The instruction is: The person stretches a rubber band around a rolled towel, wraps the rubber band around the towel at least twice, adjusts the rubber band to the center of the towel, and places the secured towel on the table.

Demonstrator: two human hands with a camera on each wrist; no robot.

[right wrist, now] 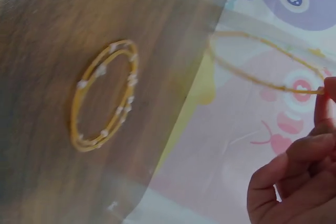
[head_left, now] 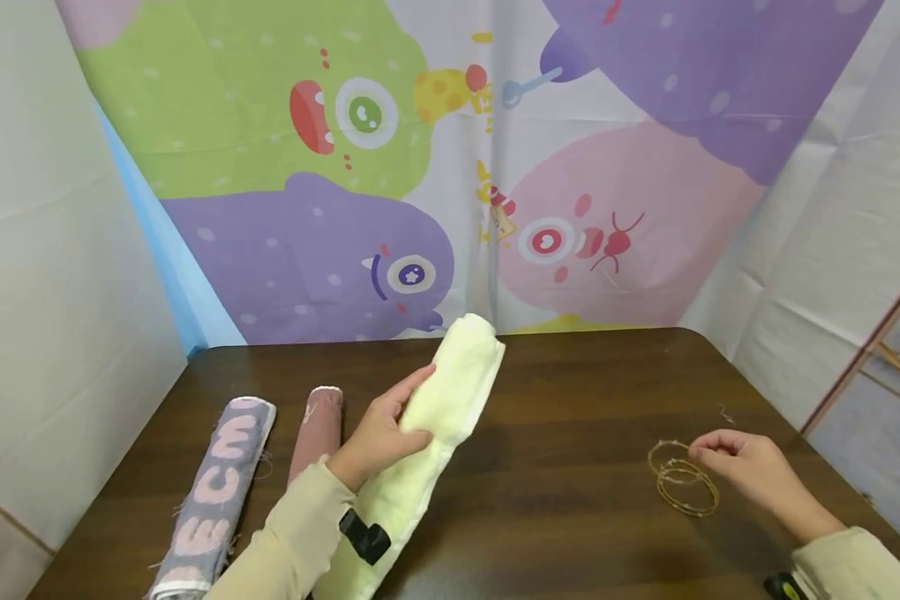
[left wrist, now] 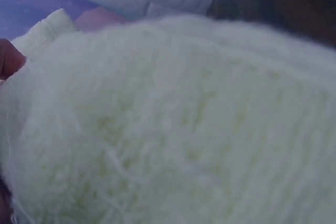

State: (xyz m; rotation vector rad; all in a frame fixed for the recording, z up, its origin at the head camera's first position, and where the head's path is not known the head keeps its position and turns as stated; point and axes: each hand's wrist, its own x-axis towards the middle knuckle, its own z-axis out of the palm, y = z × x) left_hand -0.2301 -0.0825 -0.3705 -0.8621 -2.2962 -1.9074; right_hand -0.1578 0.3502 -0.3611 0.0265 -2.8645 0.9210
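Observation:
My left hand (head_left: 381, 433) grips a rolled pale yellow towel (head_left: 453, 392), which slants up and away over the table. The towel's fluffy surface (left wrist: 184, 119) fills most of the left wrist view, hiding most of that hand. On the right, my right hand (head_left: 753, 473) pinches a thin yellow beaded band (right wrist: 286, 88) between thumb and fingertip, raised above the table. Below it, more yellow bands (right wrist: 76, 124) with small pale beads lie stacked on the tabletop.
Left of the yellow towel lie a rolled dusty-pink towel (head_left: 321, 427) and a grey rolled towel (head_left: 223, 479) with pink letters and frayed edges. A cartoon-printed cloth (head_left: 465, 275) hangs behind the dark wooden table (head_left: 562, 500). White sheeting (head_left: 817, 250) hangs on both sides.

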